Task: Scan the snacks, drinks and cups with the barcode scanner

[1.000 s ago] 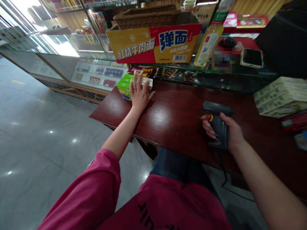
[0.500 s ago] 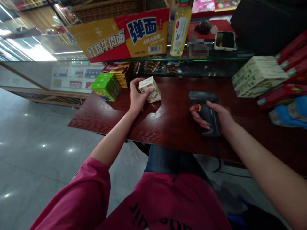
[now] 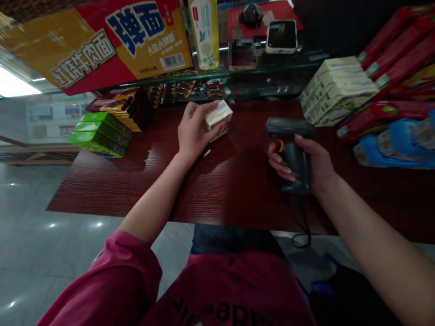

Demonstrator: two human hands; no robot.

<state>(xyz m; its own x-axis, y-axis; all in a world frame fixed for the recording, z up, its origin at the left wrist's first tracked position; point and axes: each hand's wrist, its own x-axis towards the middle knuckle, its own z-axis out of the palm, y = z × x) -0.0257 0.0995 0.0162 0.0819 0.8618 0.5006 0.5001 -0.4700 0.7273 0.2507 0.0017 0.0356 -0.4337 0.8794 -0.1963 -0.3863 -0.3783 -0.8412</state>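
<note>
My left hand [image 3: 193,131] is closed round a small white carton [image 3: 219,116], holding it just above the dark red wooden table [image 3: 112,190]. My right hand [image 3: 311,160] grips the handle of a dark grey barcode scanner [image 3: 288,138], whose head points left toward the carton. The scanner's black cable [image 3: 301,224] hangs over the table's near edge. About a hand's width separates the carton from the scanner head.
A stack of green cartons [image 3: 100,133] lies at the table's left, with yellow-and-brown cartons [image 3: 124,111] behind. White cartons [image 3: 335,90], red boxes [image 3: 397,54] and blue packets [image 3: 397,145] crowd the right. A glass counter behind bears a noodle box [image 3: 102,45], a bottle [image 3: 205,31] and a phone [image 3: 281,36].
My left hand went from lying flat on the green cartons to picking up the white carton and carrying it right, toward the scanner. My right hand kept hold of the scanner.
</note>
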